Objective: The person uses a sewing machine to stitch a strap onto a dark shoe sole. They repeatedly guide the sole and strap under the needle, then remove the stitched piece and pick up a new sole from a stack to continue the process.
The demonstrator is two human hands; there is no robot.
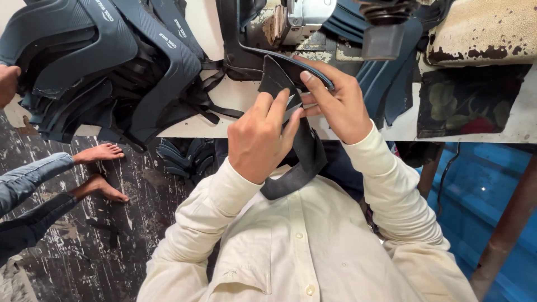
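Observation:
My left hand (258, 137) and my right hand (335, 103) both grip one dark grey, curved shoe-upper piece (305, 154) just in front of the table edge. The piece's top end reaches up toward the sewing machine (305, 17); its lower end hangs down over my cream shirt. My left fingers pinch the middle of the piece. Fingers of the right hand press along its upper edge.
A heap of dark blue-grey shoe uppers (112, 61) covers the white table (224, 95) at the left. More pieces hang at the right of the machine. Another person's bare feet (100, 168) and denim-clad legs are at the left, on the dark floor; their hand (6, 81) touches the heap.

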